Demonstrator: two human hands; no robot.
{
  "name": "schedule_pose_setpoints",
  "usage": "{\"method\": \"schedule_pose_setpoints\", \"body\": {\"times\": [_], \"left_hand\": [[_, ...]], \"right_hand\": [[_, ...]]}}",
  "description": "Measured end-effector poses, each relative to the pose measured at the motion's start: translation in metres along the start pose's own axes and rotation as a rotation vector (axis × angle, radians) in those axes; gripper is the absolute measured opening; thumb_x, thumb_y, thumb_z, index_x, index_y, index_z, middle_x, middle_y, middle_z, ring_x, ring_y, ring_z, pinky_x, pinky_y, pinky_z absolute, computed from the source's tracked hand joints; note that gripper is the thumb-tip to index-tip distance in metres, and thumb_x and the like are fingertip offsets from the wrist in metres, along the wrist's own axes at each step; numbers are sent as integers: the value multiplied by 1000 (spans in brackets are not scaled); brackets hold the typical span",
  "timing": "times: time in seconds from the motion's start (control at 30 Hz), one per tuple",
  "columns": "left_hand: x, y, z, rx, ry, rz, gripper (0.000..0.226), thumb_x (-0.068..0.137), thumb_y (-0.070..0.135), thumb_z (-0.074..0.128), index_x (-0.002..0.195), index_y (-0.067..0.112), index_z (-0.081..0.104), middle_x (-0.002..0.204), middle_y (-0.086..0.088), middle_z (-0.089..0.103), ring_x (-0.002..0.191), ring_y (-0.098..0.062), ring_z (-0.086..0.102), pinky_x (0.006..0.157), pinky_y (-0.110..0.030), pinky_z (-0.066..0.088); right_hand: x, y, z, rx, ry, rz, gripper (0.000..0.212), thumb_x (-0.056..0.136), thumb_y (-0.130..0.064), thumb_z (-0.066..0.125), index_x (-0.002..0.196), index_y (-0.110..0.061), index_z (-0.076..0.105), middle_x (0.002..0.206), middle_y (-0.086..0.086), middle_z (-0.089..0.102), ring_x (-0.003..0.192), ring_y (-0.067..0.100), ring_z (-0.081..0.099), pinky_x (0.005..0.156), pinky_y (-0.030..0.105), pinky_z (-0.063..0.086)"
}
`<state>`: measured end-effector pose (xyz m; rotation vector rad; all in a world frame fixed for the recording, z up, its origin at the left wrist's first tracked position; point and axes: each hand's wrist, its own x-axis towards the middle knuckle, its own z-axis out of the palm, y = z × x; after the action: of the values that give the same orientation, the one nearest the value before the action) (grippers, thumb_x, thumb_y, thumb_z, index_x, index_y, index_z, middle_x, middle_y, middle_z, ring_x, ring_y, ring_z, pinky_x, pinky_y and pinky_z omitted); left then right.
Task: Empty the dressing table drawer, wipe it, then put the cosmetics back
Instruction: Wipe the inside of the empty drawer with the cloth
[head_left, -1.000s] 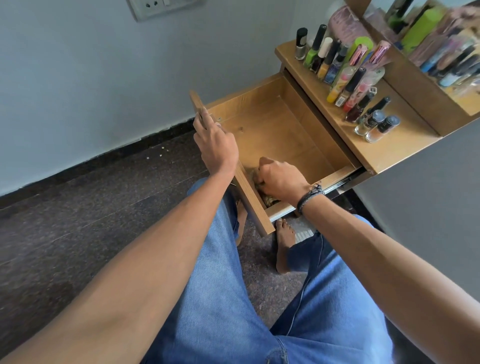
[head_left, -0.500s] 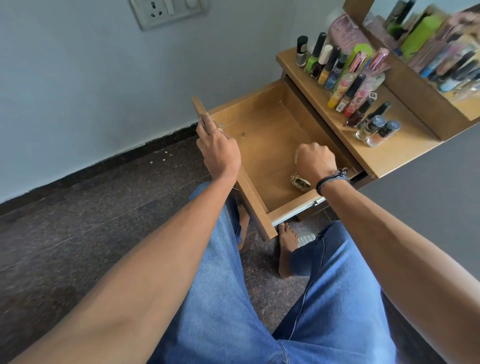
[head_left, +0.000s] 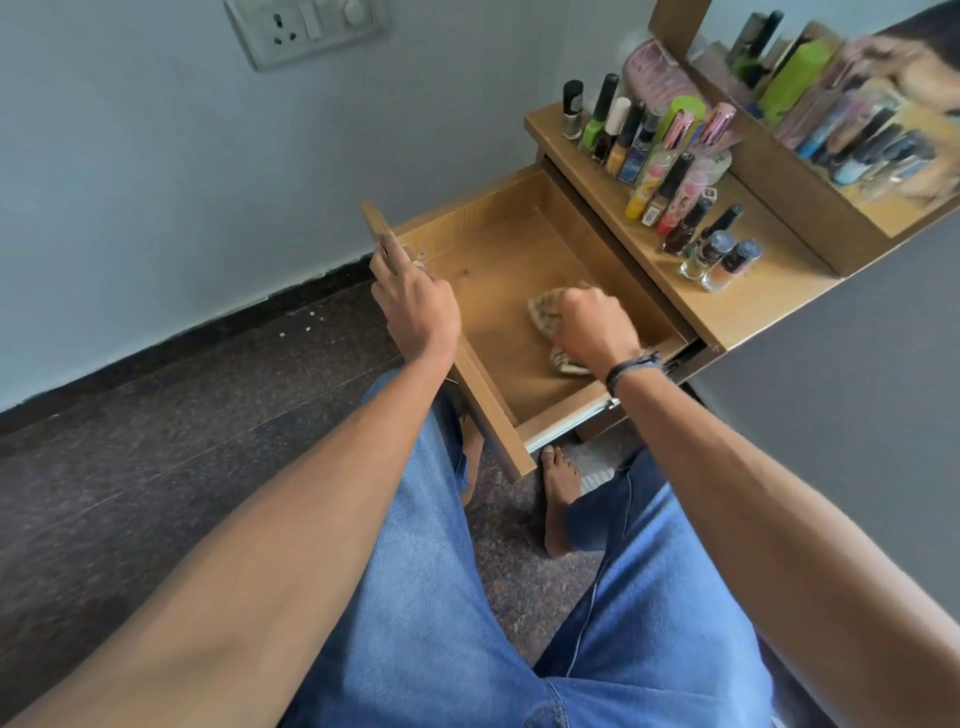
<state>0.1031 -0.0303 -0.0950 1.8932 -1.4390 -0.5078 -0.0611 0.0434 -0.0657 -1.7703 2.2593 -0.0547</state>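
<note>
Head view looks down over my knees at the pulled-out drawer, which juts from the desk toward my lap. My left hand grips the top edge of the drawer front near its far corner, fingers curled over the board. My right hand is inside the drawer, clenched around a patterned cloth that lies on the drawer floor, toward the end nearest the desk. Around the cloth the wooden bottom is bare up to the walls, with open room toward the front board and the far side. The cosmetics, nail polish bottles and tubes, stand crowded in rows on the desk top, just past the drawer's inner end, and a mirror leans behind them. The desk top's edge overhangs that end of the drawer. My bare feet rest on the dark floor beneath the drawer front, close under its lower corner. A socket plate sits on the wall, well apart.
</note>
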Motion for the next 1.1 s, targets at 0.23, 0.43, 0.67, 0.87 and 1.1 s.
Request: {"method": "schedule_pose_setpoints", "body": {"times": [0.23,0.43,0.67,0.87,1.1], "left_hand": [[1,-2,1,6,-3,1,53,103,11,37,156,12,28,157,-9,33,127,-28,46,93,-33,45],[1,-2,3,5,3,-1,54,103,11,37,156,12,28,156,-9,34,126,-27,47,94,-33,45],[0,-2,2,19,8,3,53,104,12,36,156,13,28,156,-9,34,127,-28,46,94,-34,46],[0,0,1,-4,4,-15,54,103,11,36,157,13,28,156,-8,34,125,-29,46,95,-36,42],[0,0,1,2,6,-15,55,103,10,37,157,14,27,156,-7,35,124,-28,47,92,-35,45]], "right_hand": [[-5,29,4,-166,-36,117,24,99,-6,45,111,-2,65,113,21,64,104,42,66,79,44,54],[-18,-14,31,-101,-49,41,29,108,-17,43,130,-15,63,121,19,56,99,35,69,78,39,61],[-41,-45,42,-14,-155,-71,21,95,5,51,110,-3,63,124,12,48,87,30,62,73,34,59],[-21,4,9,-120,-155,-20,36,98,-7,55,134,-11,60,142,17,48,103,36,68,85,43,60],[-4,30,-1,-284,-110,73,30,106,-17,43,132,-12,56,127,17,60,114,37,64,81,41,52]]}}
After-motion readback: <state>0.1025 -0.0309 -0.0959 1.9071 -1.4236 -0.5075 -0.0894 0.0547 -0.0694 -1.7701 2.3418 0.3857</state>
